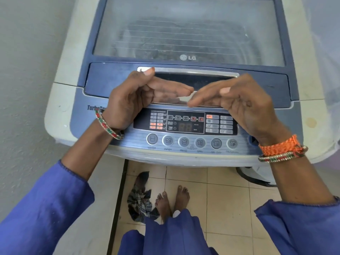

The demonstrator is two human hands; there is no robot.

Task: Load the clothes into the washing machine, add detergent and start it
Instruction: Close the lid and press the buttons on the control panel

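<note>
1. The washing machine [187, 57] is standing against a pale wall, seen from above; its blue-framed glass lid [187, 34] is lying shut, and something dark is showing dimly through the cloudy glass, too blurred to make out.
2. The left hand [128, 100] is hovering over the front edge of the lid, by the silver lid handle [187, 71]; its fingers [171, 90] are stretching out flat and close together, pointing rightward, holding nothing, while the thumb is pointing up toward the handle's left end.
3. The right hand [244, 102] is mirroring it from the other side, fingers [202, 99] extending leftward, loosely together and empty; the fingertips of the two hands are nearly meeting over the middle of the lid's front edge.
4. Whether either hand is actually touching the lid is not clear.
5. The control panel [185, 123] is sitting just below the hands, with several orange indicators glowing, and a row of round buttons [192, 143] is running beneath it.
6. Beaded bangles are circling both wrists, and an orange braided band [279, 146] is wrapping the right one; blue sleeves are covering the forearms.
7. A crumpled checked cloth [140, 201] is lying on the tiled floor [230, 199] just beside the person's bare feet, in front of the machine.
</note>
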